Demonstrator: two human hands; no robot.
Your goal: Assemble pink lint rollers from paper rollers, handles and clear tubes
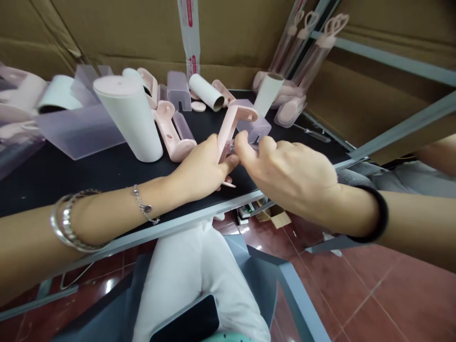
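My left hand is closed around a pale pink U-shaped bracket, which stands tilted with one holed arm pointing right. Close against the bracket, my right hand is closed, its thumb and fingers curled in. A small clear, shiny piece shows between the two hands; its kind cannot be made out. The lower end of the bracket is partly hidden by my left fingers. Just behind the hands sits a translucent lilac box-shaped cover. Another pink bracket lies left of my left hand.
A white roll with a pink cap stands on the black tabletop. Behind are a white cardboard tube, a lilac cover and a lilac tray. Heart-ended pink brushes lean at right. A phone rests on my lap.
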